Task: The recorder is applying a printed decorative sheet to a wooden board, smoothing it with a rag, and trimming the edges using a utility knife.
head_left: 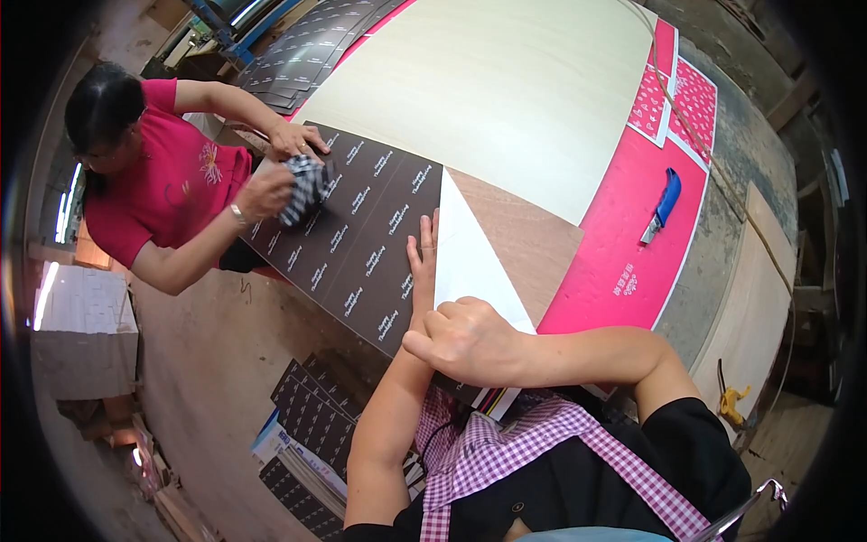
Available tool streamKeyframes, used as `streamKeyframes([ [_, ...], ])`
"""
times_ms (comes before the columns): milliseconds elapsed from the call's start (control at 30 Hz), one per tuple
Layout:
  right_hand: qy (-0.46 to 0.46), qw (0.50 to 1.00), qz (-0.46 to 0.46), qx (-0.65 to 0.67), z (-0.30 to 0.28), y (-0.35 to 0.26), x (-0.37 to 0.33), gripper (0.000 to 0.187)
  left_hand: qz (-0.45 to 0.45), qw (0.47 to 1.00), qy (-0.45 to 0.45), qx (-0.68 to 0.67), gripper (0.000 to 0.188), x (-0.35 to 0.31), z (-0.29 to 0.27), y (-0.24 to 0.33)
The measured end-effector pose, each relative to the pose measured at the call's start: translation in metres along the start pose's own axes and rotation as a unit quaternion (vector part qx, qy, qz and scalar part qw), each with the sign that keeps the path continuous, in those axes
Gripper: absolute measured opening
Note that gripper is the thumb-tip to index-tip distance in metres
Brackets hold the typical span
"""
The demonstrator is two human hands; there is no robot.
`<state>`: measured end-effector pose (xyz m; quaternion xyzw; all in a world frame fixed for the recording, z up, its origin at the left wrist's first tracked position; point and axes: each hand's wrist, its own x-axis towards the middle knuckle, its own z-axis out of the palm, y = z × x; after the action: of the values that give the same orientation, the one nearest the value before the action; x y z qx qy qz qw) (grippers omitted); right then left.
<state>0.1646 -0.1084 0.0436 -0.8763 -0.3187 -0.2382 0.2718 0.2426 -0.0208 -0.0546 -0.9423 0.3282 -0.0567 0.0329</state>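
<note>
A dark brown printed sheet (366,203) with rows of pale lettering lies over the near end of the table. Along its right side a white strip (474,262) shows, running down toward my chest. My left hand (424,266) rests on the sheet beside this strip, fingers stretched out. Just above my left wrist, my right hand (470,341) is closed in a fist over the strip's lower end; what it holds, if anything, is hidden. Across from me on the left, a co-worker presses a black-and-white checked cloth (305,188) on the same sheet.
A large pale board (506,81) covers the far table. Brown wood (524,221) shows right of the strip. A blue utility knife (664,203) lies on a pink sheet (614,262) at the right. More dark printed sheets (312,406) are stacked low beside my left arm.
</note>
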Motion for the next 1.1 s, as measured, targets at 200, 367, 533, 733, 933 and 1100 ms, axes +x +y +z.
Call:
streamKeyframes([
  [200, -0.011, 1.0, -0.003, 0.002, 0.003, -0.003, 0.004, 0.014, 0.011, 0.996, 0.011, -0.084, 0.063, -0.002, -0.004, -0.001],
  [367, -0.004, 1.0, -0.011, 0.008, 0.006, -0.004, 0.005, 0.013, 0.036, 0.997, 0.029, -0.064, 0.062, -0.004, -0.007, -0.003],
  [533, -0.024, 0.999, -0.02, 0.02, 0.008, -0.008, 0.008, 0.012, 0.05, 0.993, 0.043, -0.094, 0.059, -0.006, -0.007, -0.007],
  [733, -0.032, 0.999, -0.024, 0.031, 0.012, -0.013, 0.009, 0.012, 0.045, 0.983, 0.043, -0.173, 0.058, -0.009, -0.005, -0.009],
  [933, -0.037, 0.998, -0.006, 0.058, 0.016, -0.013, 0.005, 0.012, -0.013, 0.913, 0.108, -0.392, 0.049, -0.012, 0.007, -0.032],
  [1100, -0.037, 0.995, 0.006, 0.089, 0.018, -0.011, 0.0, 0.012, -0.214, 0.591, 0.075, -0.775, 0.03, -0.025, -0.027, -0.06],
])
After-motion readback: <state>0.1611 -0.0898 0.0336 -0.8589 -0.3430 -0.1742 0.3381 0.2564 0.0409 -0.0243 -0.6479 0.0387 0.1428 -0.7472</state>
